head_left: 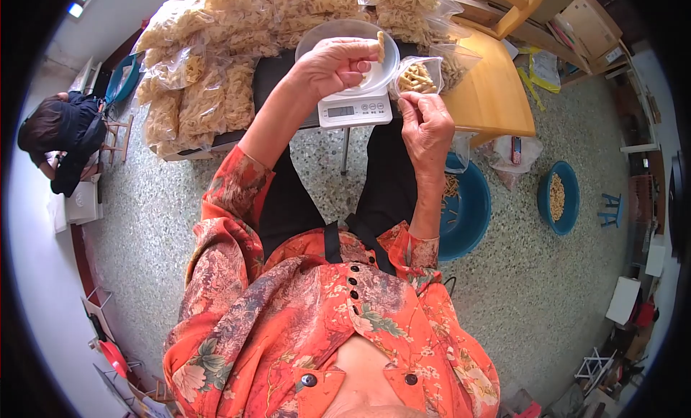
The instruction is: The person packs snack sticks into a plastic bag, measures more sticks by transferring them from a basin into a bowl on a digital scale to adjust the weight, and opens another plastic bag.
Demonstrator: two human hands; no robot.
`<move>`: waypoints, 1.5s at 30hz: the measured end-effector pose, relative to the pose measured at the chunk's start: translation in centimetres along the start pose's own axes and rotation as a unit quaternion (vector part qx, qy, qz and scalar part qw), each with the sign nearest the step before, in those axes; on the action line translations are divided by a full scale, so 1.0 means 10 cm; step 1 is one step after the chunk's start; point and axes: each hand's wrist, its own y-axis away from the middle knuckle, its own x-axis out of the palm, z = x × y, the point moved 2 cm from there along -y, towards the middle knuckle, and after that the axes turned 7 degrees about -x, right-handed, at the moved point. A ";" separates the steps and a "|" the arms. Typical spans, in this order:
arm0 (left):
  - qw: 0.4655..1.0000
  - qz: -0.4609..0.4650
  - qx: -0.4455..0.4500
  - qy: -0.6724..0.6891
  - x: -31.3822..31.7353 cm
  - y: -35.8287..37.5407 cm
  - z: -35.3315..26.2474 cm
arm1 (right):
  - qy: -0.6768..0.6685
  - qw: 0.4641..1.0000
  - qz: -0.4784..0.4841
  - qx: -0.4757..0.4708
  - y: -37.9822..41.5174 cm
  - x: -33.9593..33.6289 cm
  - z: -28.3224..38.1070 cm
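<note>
My left hand [337, 64] is raised above a digital kitchen scale [355, 113], its thumb and fingers pinched on a short pale-brown stick [381, 48]. Beneath that hand, a translucent bowl [391, 64] sits on the scale, its inside partly hidden. To the right, my right hand [427, 119] pinches the near edge of a clear plastic bag [436, 70]. Several similar pale sticks [416, 79] lie inside this bag, whose mouth is spread open beside the bowl. The digits on the scale's display are too small to read.
Bags of dried pale strips [237, 18] are piled across the dark table. A wooden chair [497, 105] stands at the right. Blue basins hold sticks on the floor: a large basin [471, 234] and a smaller basin [574, 195]. Another person [68, 133] sits at far left.
</note>
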 end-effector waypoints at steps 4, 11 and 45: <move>0.998 0.035 -0.017 0.043 0.08 0.02 0.07 | 0.000 1.000 -0.006 -0.005 0.01 -0.01 -0.01; 0.979 -0.021 0.141 -0.143 0.36 0.04 0.13 | -0.003 1.000 -0.008 -0.015 0.01 -0.01 -0.01; 0.521 -0.147 0.123 -0.832 -0.09 -0.23 -0.01 | 0.012 1.000 -0.005 -0.015 0.00 -0.01 -0.01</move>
